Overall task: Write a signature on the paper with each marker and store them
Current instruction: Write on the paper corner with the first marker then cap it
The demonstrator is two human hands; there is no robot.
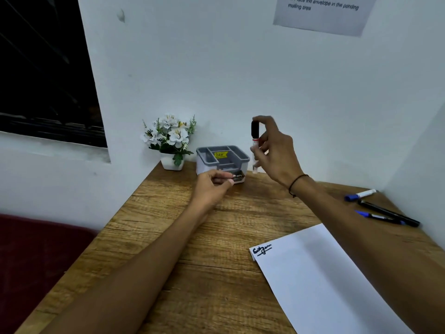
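Note:
My right hand (274,150) holds a white marker with a black cap (254,131) upright, just right of and above the grey desk organiser (237,160) at the back of the table. My left hand (212,184) rests against the organiser's front wall, fingers curled on it. A white sheet of paper (325,280) lies at the front right, with one dark signature (263,249) at its near-left corner. Three more markers lie at the far right: a blue-capped white one (360,195), a black one (389,212) and a blue one (378,216).
A small white pot of white artificial flowers (171,143) stands left of the organiser against the wall. White walls close the wooden table (192,237) at the back and right. A dark red seat (36,249) is at the left.

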